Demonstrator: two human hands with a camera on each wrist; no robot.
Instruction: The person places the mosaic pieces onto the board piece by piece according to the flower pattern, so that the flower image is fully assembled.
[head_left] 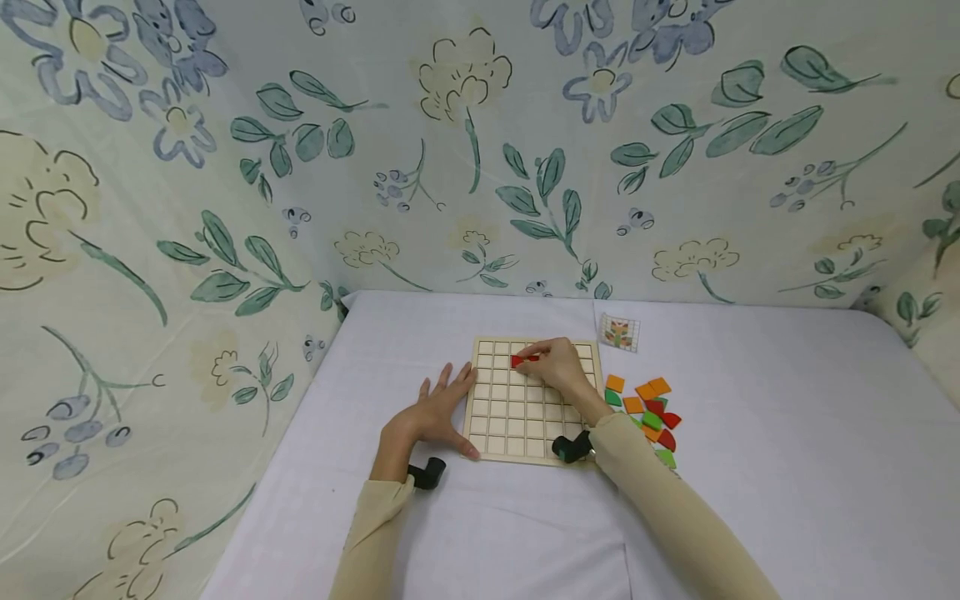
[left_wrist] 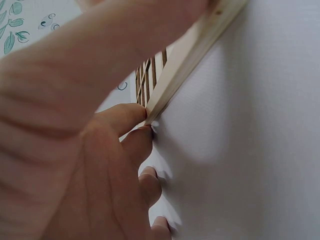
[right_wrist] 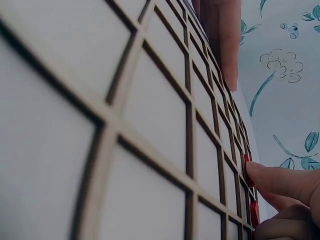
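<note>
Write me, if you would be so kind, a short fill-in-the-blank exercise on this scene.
1. The right hand touches a piece whose colour is ____.
2. In the head view, the left hand has fingertips at the ____ edge of the board.
3. In the head view, the loose pieces lie to the ____ of the board.
4. From the person, the card lies ____ away than the loose pieces.

Missing words: red; left; right; farther.

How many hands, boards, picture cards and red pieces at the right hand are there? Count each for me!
Hands: 2 (left hand, right hand)
Grid board: 1
Picture card: 1
Red pieces showing at the right hand: 2
Total: 6
</note>
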